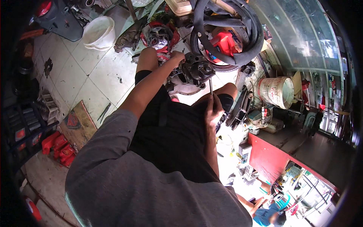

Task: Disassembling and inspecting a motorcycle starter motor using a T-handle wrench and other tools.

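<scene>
In front of me on the floor is a dark, greasy engine casing [198, 70] with a rounded cover, between my legs. My left hand [177, 58] reaches to its left side, fingers closed at the upper edge; what they hold, if anything, is too small to make out. My right hand [214, 111] is closed on a slim metal rod-like tool [211, 86], pointing away from me. The tool's far end comes up close to the casing's near right side; I cannot tell whether they touch. A pale metal flange [185, 89] shows below the casing.
Black inner tubes and a tyre [196, 38] lie beyond the casing, around a red bottle [223, 43]. A white bucket [99, 33] stands at far left. Right are a stained bucket [276, 92] and a red-sided bench [266, 155]. Another person [268, 215] is at lower right.
</scene>
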`<state>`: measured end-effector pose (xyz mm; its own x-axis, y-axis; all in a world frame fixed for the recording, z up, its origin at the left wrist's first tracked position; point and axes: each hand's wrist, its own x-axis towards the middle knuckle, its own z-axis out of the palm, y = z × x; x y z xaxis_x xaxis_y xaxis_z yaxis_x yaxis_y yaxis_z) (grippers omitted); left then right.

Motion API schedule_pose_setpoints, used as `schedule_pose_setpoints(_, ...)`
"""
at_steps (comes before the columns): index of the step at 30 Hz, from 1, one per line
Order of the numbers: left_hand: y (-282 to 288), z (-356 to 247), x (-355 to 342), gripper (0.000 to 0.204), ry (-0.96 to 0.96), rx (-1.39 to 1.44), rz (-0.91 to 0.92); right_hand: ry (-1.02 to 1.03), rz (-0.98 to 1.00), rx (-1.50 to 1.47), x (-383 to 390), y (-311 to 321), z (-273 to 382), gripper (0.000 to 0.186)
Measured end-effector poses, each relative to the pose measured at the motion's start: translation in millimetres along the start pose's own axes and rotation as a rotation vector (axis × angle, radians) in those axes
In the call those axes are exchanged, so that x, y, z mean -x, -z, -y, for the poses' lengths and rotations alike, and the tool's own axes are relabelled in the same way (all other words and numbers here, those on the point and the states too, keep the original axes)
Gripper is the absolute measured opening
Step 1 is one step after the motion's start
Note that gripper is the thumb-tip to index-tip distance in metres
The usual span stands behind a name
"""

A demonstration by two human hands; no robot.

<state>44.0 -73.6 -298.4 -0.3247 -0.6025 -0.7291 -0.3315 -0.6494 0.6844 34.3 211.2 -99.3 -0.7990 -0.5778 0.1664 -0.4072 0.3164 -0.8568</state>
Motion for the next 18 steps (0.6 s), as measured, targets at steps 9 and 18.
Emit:
schedule_pose_setpoints(9,-0.2,-22.3,31.2,0.027,-0.133,-0.207,0.110,-0.070,-0.011,-0.033,1.5,10.3,-5.7,0.022)
schedule_pose_setpoints(18,-16.0,-28.1,17.2,0.023,-0.524,-0.690,-0.015,-0.059,-0.036,-0.011,3.4,13.4,-11.6,0.020)
